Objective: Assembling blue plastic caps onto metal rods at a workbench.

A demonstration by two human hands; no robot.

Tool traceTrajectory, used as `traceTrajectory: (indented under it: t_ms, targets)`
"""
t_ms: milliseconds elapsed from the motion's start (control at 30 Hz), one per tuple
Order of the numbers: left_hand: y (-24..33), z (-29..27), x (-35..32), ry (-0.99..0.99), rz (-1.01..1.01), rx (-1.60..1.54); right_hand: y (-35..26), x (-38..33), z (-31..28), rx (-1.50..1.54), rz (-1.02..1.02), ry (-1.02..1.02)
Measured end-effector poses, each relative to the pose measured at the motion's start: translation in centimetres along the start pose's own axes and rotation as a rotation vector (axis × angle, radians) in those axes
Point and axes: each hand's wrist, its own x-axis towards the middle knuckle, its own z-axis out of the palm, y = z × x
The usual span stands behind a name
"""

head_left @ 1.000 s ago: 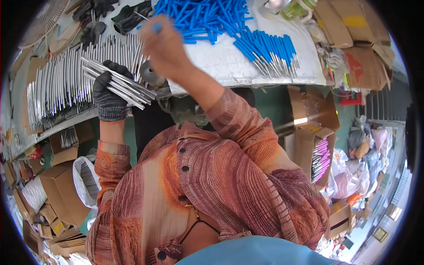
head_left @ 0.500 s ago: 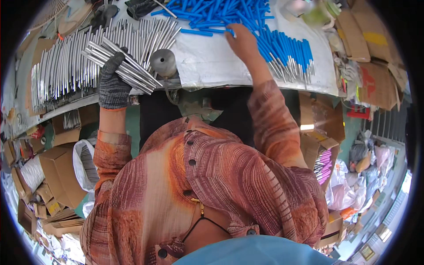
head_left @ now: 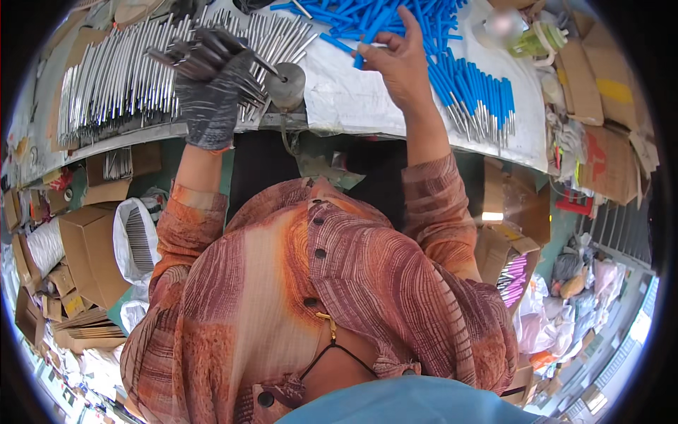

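Observation:
My left hand (head_left: 212,106), in a dark grey knit glove, is closed around a bunch of metal rods (head_left: 194,56), smeared by motion. One rod from the bunch slants down to the top of a round grey metal block (head_left: 286,90) beside the glove; whether its end sits in the block's hole is not plain. My bare right hand (head_left: 404,67) pinches a blue tube (head_left: 374,37) between thumb and fingers, its index finger raised. Beyond that hand lies a heap of blue tubes (head_left: 445,18). Right of it, metal rods with blue sleeves (head_left: 477,88) lie side by side.
A long row of bare metal rods (head_left: 116,74) covers the table's left side. White sheeting (head_left: 332,99) lies under the middle. A green bottle-like object (head_left: 537,42) and cardboard (head_left: 611,78) stand at the right. Boxes (head_left: 92,244) and bags crowd the floor.
My left hand has moved right and up to the metal block, with its rod bunch tilted differently. My right hand has lifted a blue tube from the near side of the heap.

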Motion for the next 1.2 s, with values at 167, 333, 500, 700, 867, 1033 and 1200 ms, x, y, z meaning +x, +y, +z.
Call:
traceTrajectory:
  t_ms: [167,333,500,700,867,1033,1200]
  targets:
    - [1.0,1.9,-1.1,-0.086,-0.103,0.109,-4.6,-0.4,3.7,0.308,-0.015,-0.059]
    - [1.2,2.3,-1.2,-0.091,-0.351,-0.083,-5.4,-0.7,6.2,0.402,-0.156,0.016]
    - [1.3,2.4,-1.3,-0.101,-0.440,-0.175,-6.0,-1.1,7.6,0.407,-0.224,-0.037]
    - [0.8,2.4,-1.0,-0.025,-0.524,-0.381,-4.9,-1.1,8.2,-0.373,-0.776,-0.119]
    - [-3.0,-0.8,0.0,-0.199,-0.809,-1.109,-5.4,-0.1,8.8,-0.163,-0.504,-0.388]
    - [-3.3,-2.5,0.6,-0.073,-0.796,-0.831,-4.4,-0.7,9.1,-0.089,-0.243,-0.451]
    - [-2.6,-2.7,1.4,0.039,-0.714,-0.740,-1.9,-1.6,9.5,-0.192,-0.201,-0.376]
